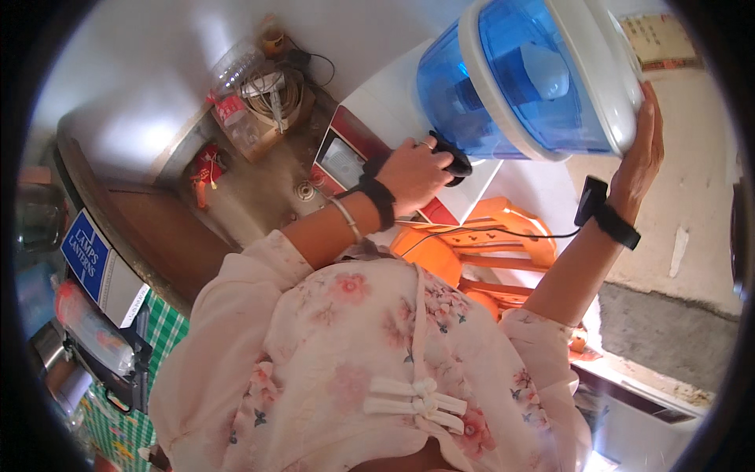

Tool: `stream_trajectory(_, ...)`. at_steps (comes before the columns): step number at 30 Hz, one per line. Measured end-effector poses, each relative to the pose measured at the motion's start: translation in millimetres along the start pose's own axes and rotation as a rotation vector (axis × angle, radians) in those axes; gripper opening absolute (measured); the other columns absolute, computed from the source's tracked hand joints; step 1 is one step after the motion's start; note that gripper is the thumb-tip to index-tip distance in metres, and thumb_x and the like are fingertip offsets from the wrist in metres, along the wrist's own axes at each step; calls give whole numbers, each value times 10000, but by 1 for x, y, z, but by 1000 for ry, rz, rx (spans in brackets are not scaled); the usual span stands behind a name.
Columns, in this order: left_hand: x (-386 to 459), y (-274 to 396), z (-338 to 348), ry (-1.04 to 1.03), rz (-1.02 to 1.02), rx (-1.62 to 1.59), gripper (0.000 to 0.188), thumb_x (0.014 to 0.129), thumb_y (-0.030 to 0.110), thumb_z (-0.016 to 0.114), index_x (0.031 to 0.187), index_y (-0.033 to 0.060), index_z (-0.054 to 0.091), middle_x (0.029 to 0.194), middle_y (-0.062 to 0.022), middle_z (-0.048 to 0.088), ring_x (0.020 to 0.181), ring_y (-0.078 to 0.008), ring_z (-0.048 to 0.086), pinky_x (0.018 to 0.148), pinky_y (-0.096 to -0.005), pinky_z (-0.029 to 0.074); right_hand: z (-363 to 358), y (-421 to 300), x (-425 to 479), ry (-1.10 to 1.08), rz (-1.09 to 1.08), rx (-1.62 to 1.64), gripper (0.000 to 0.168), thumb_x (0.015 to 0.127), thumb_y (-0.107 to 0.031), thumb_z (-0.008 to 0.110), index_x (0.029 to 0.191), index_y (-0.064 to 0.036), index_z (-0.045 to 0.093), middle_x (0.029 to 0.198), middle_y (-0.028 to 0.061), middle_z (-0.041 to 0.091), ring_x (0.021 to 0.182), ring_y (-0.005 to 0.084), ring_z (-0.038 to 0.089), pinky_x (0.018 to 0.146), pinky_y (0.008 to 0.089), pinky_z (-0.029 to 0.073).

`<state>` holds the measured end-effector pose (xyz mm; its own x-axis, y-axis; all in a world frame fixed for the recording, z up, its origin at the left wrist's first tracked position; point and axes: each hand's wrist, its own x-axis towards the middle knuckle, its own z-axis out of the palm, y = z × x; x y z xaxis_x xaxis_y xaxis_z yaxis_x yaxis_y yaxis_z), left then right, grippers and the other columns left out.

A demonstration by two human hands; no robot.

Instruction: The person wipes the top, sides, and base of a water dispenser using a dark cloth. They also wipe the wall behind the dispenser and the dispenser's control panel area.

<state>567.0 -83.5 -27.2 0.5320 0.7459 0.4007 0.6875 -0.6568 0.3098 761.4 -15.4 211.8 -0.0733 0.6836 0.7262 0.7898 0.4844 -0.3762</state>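
A water dispenser's filter tank of clear blue plastic [519,82], with a white middle band and white lid, lies tilted at the upper right, above a white and red dispenser body [354,141]. My left hand [413,174], with a ring, is closed on a small dark object [453,160], perhaps a cloth, against the tank's lower left side. Against the white lid [619,88] rests my right hand [649,133], its fingers extended. Black straps circle both wrists; a black device with a cable sits by the right one. The tank hides part of the dispenser's top.
Behind the left arm, a brown surface [259,194] bears a box with plastic bottles [236,112] and coiled cord, and a red ornament [207,168]. An orange wooden chair [501,236] stands below the dispenser. At far left are a lamp box [88,253] and a green checked cloth [165,324].
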Motion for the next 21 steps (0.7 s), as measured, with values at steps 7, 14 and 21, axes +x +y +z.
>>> stream_trajectory(7, -4, -86, -36, -2, -301, 3, 217, 801, 88, 611, 962, 185, 719, 1114, -27, 595, 950, -313, 571, 798, -402, 516, 3, -9, -4, -4, 77, 46, 466, 988, -365, 431, 1241, -19, 614, 1364, 167, 527, 1242, 261, 497, 1057, 359, 365)
stream_trajectory(14, 50, -154, -33, -187, -166, 91, 159, 796, 108, 659, 942, 145, 708, 1152, -82, 600, 941, -337, 590, 843, -405, 494, 3, 4, -8, -15, 52, 26, 493, 1007, -371, 351, 1277, -26, 578, 1408, 168, 479, 1274, 275, 472, 1055, 374, 388)
stream_trajectory(21, 113, -202, -14, -321, -200, 3, 308, 902, 202, 535, 1188, 268, 628, 1210, -105, 553, 1082, -350, 561, 971, -416, 449, -5, 8, -6, -60, 55, 8, 535, 1026, -368, 298, 1356, 12, 480, 1467, 159, 408, 1334, 274, 406, 1108, 388, 330)
